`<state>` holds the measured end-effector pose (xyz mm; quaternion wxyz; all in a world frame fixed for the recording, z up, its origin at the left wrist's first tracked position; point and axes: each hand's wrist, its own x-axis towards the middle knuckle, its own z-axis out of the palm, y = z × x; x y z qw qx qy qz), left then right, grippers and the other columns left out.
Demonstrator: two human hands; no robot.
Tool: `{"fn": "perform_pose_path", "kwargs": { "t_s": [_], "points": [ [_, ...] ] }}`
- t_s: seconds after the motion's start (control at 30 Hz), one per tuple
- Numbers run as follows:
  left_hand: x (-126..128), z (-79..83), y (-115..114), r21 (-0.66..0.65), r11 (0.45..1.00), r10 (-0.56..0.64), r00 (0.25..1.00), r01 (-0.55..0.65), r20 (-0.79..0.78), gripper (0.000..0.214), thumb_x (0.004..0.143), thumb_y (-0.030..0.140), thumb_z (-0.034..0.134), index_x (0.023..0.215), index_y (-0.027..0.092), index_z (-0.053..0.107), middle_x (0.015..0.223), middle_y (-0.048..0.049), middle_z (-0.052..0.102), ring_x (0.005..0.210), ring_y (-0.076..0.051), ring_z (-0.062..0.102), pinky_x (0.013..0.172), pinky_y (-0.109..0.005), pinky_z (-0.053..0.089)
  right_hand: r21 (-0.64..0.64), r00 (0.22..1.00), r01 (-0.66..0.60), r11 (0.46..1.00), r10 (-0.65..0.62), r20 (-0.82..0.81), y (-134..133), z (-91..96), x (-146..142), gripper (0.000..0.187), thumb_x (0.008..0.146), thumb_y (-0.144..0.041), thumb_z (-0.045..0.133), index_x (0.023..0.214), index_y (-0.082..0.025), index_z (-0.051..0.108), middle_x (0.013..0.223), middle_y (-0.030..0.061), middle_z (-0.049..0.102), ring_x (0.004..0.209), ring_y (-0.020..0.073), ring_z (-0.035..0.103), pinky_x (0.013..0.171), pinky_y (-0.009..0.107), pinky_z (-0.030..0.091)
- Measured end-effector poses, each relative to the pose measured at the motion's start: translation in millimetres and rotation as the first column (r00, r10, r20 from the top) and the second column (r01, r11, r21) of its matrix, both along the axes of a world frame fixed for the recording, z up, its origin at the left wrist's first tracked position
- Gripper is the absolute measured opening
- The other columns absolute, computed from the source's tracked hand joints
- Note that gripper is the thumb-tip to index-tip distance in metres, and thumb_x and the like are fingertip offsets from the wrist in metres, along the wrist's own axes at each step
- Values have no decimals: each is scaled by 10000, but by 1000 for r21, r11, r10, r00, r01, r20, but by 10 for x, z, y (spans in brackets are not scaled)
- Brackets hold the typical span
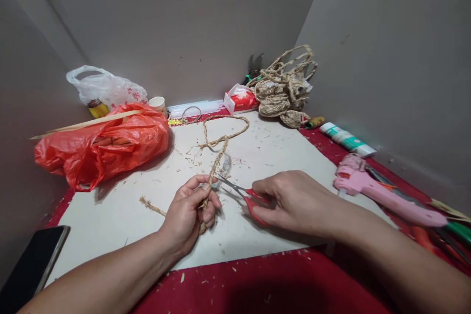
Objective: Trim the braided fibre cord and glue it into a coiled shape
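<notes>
A braided straw rope point(219, 155) runs up from my left hand point(191, 206), whose fingers are closed round it. Beyond the hand the rope loops across the white board point(272, 152), and a frayed end point(150, 205) sticks out to the left of my wrist. My right hand point(285, 201) grips the red handles of a pair of scissors point(239, 190). The blades are spread apart and point left, their tips close beside the rope just above my left fingers. Whether a blade touches the rope, I cannot tell.
At left lie a red plastic bag point(110, 144) and a phone point(35, 265). Behind stand a paper cup point(157, 104), a red tissue pack point(241, 99) and bundled straw rope point(281, 95). A pink glue gun point(390, 196) lies at right. Straw scraps litter the board and red cloth point(228, 289).
</notes>
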<state>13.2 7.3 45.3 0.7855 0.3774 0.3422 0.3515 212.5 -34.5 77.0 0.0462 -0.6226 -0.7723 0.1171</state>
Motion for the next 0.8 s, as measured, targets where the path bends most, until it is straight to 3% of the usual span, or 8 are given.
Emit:
{"fn": "perform_pose_path", "kwargs": {
  "t_s": [0.27, 0.57, 0.8],
  "points": [
    [-6, -18, -4, 6, 1000, -25, 999, 25, 31, 120, 854, 241, 554, 951, 171, 538, 600, 14, 588, 380, -45, 346, 360, -158, 280, -5, 996, -33, 999, 33, -86, 20, -19, 8, 267, 796, -281, 500, 544, -193, 498, 457, -40, 442, 440, 95, 291, 483, 241, 205],
    [1, -3, -11, -10, 1000, -16, 1000, 16, 10, 250, 863, 339, 568, 972, 123, 634, 626, 12, 557, 406, -37, 341, 373, -166, 298, 1, 995, -70, 998, 70, -77, 32, -48, 60, 253, 794, -248, 505, 550, -190, 541, 463, -35, 471, 447, 97, 292, 482, 241, 204],
    [-2, -23, -8, 2, 1000, 30, 1000, -30, -7, 174, 833, 306, 617, 870, 137, 630, 618, 29, 523, 435, -40, 360, 393, -164, 306, 13, 999, 12, 1000, -12, -31, 11, 8, 135, 261, 798, -301, 503, 557, -201, 519, 461, -42, 449, 446, 102, 304, 483, 247, 199]
  ]
}}
